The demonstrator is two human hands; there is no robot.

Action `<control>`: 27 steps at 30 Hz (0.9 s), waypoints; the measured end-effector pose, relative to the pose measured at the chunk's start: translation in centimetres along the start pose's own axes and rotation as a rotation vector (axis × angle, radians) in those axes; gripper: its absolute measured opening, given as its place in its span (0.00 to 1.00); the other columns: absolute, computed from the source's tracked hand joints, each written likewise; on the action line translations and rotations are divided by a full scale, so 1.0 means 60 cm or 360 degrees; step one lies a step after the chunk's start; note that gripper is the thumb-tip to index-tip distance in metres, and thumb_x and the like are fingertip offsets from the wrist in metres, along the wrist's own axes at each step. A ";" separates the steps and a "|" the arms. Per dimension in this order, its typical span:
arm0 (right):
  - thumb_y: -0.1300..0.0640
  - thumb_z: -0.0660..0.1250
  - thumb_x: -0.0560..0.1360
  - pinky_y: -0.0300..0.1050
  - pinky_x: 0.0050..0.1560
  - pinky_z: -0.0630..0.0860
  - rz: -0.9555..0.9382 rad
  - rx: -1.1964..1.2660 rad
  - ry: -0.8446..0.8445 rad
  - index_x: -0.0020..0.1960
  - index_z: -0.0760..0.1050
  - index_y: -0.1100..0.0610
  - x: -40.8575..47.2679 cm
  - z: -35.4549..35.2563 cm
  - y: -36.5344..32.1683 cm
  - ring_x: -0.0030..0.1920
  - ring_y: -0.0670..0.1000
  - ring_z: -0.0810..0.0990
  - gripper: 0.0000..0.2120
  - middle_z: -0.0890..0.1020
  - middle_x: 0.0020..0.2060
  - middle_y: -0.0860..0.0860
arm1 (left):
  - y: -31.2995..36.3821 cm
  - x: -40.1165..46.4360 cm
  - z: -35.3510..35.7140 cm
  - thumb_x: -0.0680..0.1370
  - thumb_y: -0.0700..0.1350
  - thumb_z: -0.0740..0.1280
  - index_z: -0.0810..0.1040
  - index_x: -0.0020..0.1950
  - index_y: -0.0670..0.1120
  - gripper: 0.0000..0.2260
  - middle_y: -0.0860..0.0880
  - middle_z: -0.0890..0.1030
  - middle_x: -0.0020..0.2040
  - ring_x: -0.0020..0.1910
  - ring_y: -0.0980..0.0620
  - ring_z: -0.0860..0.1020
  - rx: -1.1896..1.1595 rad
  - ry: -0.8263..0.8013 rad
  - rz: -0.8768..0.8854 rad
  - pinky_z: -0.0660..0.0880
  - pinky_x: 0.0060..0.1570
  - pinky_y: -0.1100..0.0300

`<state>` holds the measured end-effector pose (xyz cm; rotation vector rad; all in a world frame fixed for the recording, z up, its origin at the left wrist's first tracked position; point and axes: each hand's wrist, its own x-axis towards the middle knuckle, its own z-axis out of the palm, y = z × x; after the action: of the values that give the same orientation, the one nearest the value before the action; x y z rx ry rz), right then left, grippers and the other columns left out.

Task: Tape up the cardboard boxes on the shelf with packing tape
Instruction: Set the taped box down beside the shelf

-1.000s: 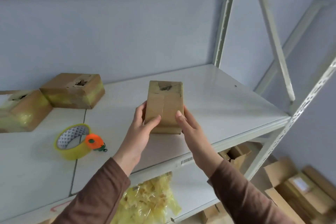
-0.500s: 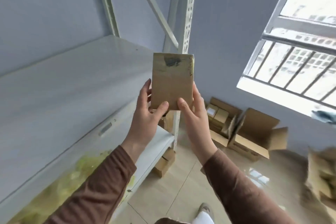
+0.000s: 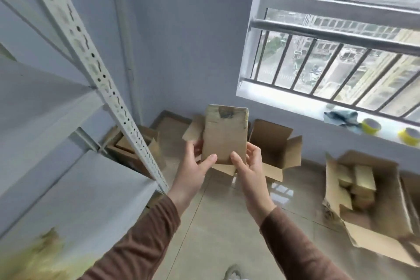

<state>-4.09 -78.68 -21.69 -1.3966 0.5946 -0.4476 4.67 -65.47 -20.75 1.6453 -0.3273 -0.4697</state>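
Both hands hold the small flat brown cardboard box (image 3: pixel 223 136) by its lower end: the left hand (image 3: pixel 193 167) has its thumb laid across the near face at the bottom left corner with fingers curled behind, and the right hand (image 3: pixel 248 166) mirrors it at the bottom right, so each grip is a closed pinch on the box; the box stands upright in the air between them, clear of the white metal shelf (image 3: pixel 68 143) to the left and above the large open brown carton (image 3: pixel 272 150) on the tiled floor; its glossy sheen suggests tape already over the faces, so it likely feels slick and light, stiff enough to take a two-corner pinch without buckling; a firmer hold would be across the long edges, since smooth tape could slip under thumbs alone; a dark torn patch marks the top; two yellow tape rolls (image 3: pixel 369 125) sit on the windowsill, well apart.
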 end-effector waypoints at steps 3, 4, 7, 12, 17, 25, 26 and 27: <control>0.53 0.69 0.81 0.47 0.64 0.79 0.0094 -0.0008 0.0067 0.70 0.68 0.47 0.066 -0.079 0.026 0.64 0.47 0.80 0.19 0.80 0.64 0.47 | -0.025 0.050 0.088 0.80 0.42 0.72 0.70 0.69 0.51 0.20 0.52 0.78 0.65 0.64 0.57 0.78 0.0042 -0.0026 -0.0105 0.74 0.59 0.65; 0.54 0.69 0.81 0.44 0.61 0.79 0.0120 0.0002 0.0087 0.69 0.69 0.47 0.088 -0.104 0.036 0.63 0.45 0.80 0.19 0.81 0.63 0.46 | -0.032 0.069 0.118 0.80 0.42 0.71 0.70 0.69 0.49 0.20 0.51 0.78 0.66 0.64 0.56 0.78 0.0060 -0.0036 -0.0137 0.75 0.60 0.64; 0.56 0.70 0.80 0.37 0.53 0.78 0.0212 0.0035 0.0151 0.66 0.72 0.46 0.143 -0.161 0.066 0.59 0.41 0.81 0.16 0.82 0.61 0.46 | -0.051 0.118 0.184 0.80 0.42 0.71 0.71 0.70 0.49 0.19 0.53 0.79 0.65 0.64 0.56 0.77 0.0106 -0.0070 -0.0234 0.75 0.65 0.56; 0.53 0.71 0.80 0.35 0.51 0.77 0.0362 0.0037 0.0228 0.66 0.72 0.44 0.233 -0.222 0.116 0.56 0.36 0.81 0.17 0.82 0.61 0.44 | -0.093 0.210 0.260 0.80 0.43 0.71 0.71 0.73 0.50 0.22 0.52 0.77 0.67 0.65 0.56 0.75 0.0182 -0.0149 -0.0363 0.73 0.67 0.57; 0.54 0.69 0.81 0.37 0.54 0.76 0.0517 0.0046 0.0253 0.68 0.72 0.45 0.349 -0.276 0.170 0.61 0.41 0.80 0.18 0.82 0.62 0.45 | -0.156 0.327 0.333 0.81 0.44 0.70 0.70 0.76 0.51 0.24 0.50 0.76 0.68 0.66 0.55 0.76 0.0146 -0.0225 -0.0516 0.74 0.69 0.52; 0.57 0.68 0.82 0.45 0.62 0.74 0.0768 0.0038 0.0347 0.71 0.71 0.47 0.568 -0.378 0.292 0.65 0.47 0.78 0.19 0.81 0.64 0.47 | -0.284 0.544 0.474 0.82 0.44 0.69 0.68 0.78 0.54 0.25 0.49 0.73 0.68 0.67 0.54 0.74 0.0175 -0.0333 -0.0767 0.71 0.72 0.52; 0.58 0.68 0.82 0.47 0.64 0.74 0.0795 0.0035 0.0349 0.71 0.71 0.48 0.584 -0.387 0.305 0.66 0.48 0.78 0.19 0.81 0.64 0.48 | -0.297 0.558 0.485 0.82 0.43 0.68 0.68 0.78 0.54 0.25 0.49 0.73 0.69 0.67 0.54 0.74 0.0160 -0.0333 -0.0798 0.71 0.72 0.51; 0.59 0.68 0.82 0.49 0.66 0.74 0.0822 0.0039 0.0356 0.71 0.71 0.49 0.612 -0.403 0.328 0.66 0.49 0.78 0.19 0.81 0.64 0.49 | -0.320 0.582 0.508 0.82 0.43 0.68 0.68 0.78 0.54 0.25 0.49 0.74 0.69 0.67 0.54 0.74 0.0136 -0.0326 -0.0837 0.71 0.72 0.52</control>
<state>8.16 -117.54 -47.39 -1.1211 1.0936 -0.1926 19.34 -106.09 -46.31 1.7673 -0.0581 -1.0355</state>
